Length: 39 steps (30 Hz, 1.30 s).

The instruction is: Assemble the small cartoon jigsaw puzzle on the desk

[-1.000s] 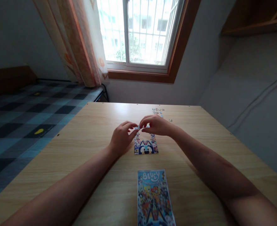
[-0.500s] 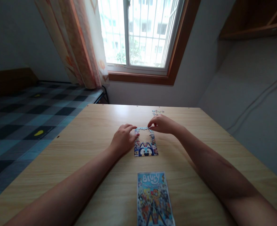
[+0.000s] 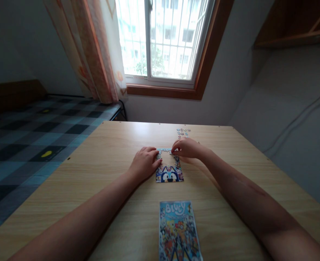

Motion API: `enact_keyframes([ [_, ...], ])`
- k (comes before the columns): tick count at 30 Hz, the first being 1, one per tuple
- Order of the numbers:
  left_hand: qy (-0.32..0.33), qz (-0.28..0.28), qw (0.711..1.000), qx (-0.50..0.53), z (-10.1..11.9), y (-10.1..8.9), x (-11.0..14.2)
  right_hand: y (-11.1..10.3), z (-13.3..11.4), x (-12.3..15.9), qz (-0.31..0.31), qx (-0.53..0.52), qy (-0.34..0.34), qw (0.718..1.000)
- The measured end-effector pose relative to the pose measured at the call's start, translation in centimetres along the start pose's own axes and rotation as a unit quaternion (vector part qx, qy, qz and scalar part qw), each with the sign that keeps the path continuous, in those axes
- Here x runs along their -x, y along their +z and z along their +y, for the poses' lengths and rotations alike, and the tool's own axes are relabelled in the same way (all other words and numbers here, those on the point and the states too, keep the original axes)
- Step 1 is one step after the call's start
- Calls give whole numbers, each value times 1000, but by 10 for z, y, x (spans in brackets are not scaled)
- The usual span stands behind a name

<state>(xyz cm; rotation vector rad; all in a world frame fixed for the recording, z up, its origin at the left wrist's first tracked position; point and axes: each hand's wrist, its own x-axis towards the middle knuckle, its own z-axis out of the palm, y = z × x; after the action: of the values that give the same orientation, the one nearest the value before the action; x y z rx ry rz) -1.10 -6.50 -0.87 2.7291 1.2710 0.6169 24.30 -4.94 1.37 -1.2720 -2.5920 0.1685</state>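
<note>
A partly assembled jigsaw puzzle lies in the middle of the table, a blue cartoon dog's face along its near edge. Its border is joined, and bare wood shows through the gap inside. My left hand rests at the puzzle's left side, thumb and fingers apart, fingertips touching the border. At the upper right of the gap, my right hand pinches a small puzzle piece between thumb and forefinger. Part of the puzzle's right border is hidden under that hand.
Several loose puzzle pieces lie beyond my right hand on the wooden table. Nearer me is a "Bluey" picture box or sheet. A bed with a checked cover stands at left, beneath a curtain and window.
My right hand has shifted slightly down and inward, from the puzzle's top edge to the gap, where the piece now shows. My left hand stays at the left border.
</note>
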Motion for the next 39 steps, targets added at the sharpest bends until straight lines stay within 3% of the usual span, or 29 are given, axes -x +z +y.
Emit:
enact_keyframes([
  [7,-1,1,1000,4,0,0,0,3,5,1,17,-9,-13,1000],
  [14,-3,0,1000,3,0,-1,1,0,5,2,58,-31,17,998],
  [25,-2,0,1000,1,-1,1,0,3,2,1,-2,-23,23,999],
  [32,-6,-2,1000,5,-2,1,0,-2,6,2,107,-6,57,993],
  [39,-2,5,1000,16,-2,0,1,2,2,2,37,9,36,999],
])
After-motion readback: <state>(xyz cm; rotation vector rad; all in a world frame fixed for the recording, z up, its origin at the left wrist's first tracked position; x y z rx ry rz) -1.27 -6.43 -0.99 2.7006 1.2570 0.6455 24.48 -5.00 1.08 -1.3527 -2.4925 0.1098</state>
